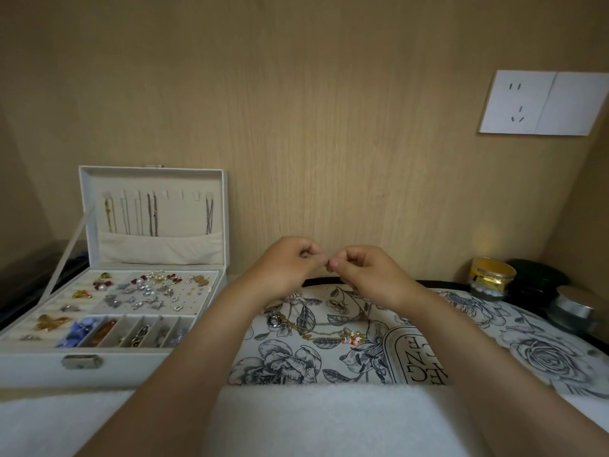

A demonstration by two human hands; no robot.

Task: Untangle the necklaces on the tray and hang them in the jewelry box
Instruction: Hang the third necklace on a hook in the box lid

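Observation:
My left hand [290,263] and my right hand [365,270] are raised above the flower-printed tray [543,354], fingertips almost touching, and together they pinch something very thin, too fine to make out. On the tray lie tangled necklaces [316,329]: a gold chain with coloured beads and a silver ring pendant. The white jewelry box [82,357] stands open at the left. Several chains hang from the hooks in its lid [155,209].
The box's lower trays hold earrings, brooches and beads. At the right stand a gold-lidded jar [492,277], a dark round container [537,275] and a metal-lidded tin [575,310]. A white cloth [313,420] covers the near edge. A wall socket [540,103] is up on the right.

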